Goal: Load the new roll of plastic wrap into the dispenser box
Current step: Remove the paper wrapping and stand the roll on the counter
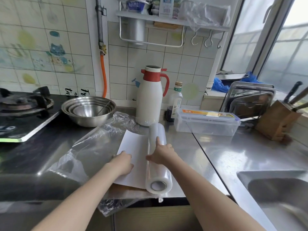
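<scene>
Both my bare forearms enter from the near edge and converge toward the middle, left arm from the near left, right arm from the near right. My left hand [122, 161] lies palm down, knuckles up, fingers bent forward and downward at their tips. My right hand [162, 154] sits just right of it and slightly farther, palm down, index finger extended straight away from me, thumb splayed leftward.
</scene>
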